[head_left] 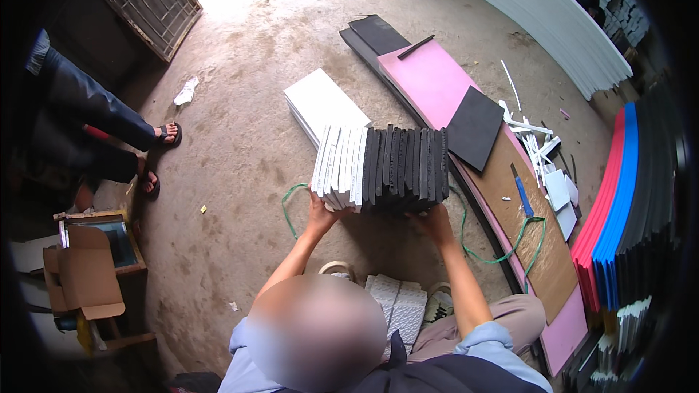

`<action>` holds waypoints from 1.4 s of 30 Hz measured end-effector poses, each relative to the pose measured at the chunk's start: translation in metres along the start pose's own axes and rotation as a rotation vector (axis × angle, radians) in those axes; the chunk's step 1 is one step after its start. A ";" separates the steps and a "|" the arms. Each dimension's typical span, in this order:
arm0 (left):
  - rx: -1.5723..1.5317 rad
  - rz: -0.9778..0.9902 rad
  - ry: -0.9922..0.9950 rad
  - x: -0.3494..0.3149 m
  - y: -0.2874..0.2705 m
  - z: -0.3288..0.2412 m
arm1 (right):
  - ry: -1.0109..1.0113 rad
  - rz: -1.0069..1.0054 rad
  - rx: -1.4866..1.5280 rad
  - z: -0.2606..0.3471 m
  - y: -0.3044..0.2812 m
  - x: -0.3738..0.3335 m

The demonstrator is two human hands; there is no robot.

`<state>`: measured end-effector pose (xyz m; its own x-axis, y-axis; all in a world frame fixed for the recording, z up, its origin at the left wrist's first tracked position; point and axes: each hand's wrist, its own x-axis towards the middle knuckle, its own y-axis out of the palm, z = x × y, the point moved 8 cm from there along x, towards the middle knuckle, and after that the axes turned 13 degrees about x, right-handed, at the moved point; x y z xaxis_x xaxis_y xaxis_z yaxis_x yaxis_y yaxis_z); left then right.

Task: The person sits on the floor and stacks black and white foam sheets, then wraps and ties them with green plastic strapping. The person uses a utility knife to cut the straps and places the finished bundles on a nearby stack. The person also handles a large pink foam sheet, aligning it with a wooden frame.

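A thick stack of cut foam sheets, white sheets [341, 167] on the left and black sheets [406, 167] on the right, stands on edge in front of me. My left hand [321, 215] grips its lower left end, thumb at the side and fingers beneath. At the lower right my right hand [435, 224] closes on the black end, its fingertips partly hidden under the stack. Just behind lies a pile of white sheets [328, 98]. Green string [473, 255] trails out on both sides of the stack.
To the right, long pink foam boards [429, 76] carry a black sheet [475, 128], a brown board [557, 262] and a blue-handled knife [522, 193]. White offcuts [535, 138] lie beyond. Coloured sheets [617, 189] stand far right. At left are a person's legs [102, 102] and a cardboard box [87, 269].
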<state>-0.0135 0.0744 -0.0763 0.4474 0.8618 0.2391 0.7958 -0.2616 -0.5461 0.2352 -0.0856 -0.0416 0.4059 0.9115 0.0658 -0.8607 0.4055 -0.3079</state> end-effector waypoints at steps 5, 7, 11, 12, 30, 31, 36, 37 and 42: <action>0.066 0.112 -0.042 -0.004 0.014 -0.002 | 0.026 0.095 -0.108 -0.024 0.005 -0.004; 0.067 0.064 -0.028 -0.003 0.010 -0.009 | -0.025 0.067 -0.181 -0.018 0.008 -0.003; 0.207 -0.100 0.143 0.005 -0.013 -0.031 | 0.009 -0.087 -0.058 0.011 -0.001 0.001; 0.206 -0.055 0.092 0.013 -0.016 -0.045 | 0.052 -0.122 -0.026 0.023 -0.013 -0.002; 0.582 0.407 -0.405 0.040 0.067 -0.030 | 0.569 0.007 -0.236 -0.065 -0.025 0.014; 0.567 0.436 -0.458 0.036 0.067 -0.028 | 0.574 0.014 -0.206 -0.066 -0.021 0.012; 0.539 0.392 -0.439 0.039 0.066 -0.031 | 0.638 0.062 -0.201 -0.072 -0.019 0.016; 0.535 0.397 -0.431 0.037 0.065 -0.030 | 0.641 0.064 -0.180 -0.071 -0.017 0.014; 0.552 0.439 -0.363 0.053 0.065 -0.019 | 0.652 0.076 -0.124 -0.072 -0.018 0.019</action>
<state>0.0700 0.0948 -0.0840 0.4367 0.8424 -0.3156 0.2173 -0.4392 -0.8717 0.2808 -0.0801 -0.1033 0.4816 0.6938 -0.5355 -0.8684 0.2952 -0.3985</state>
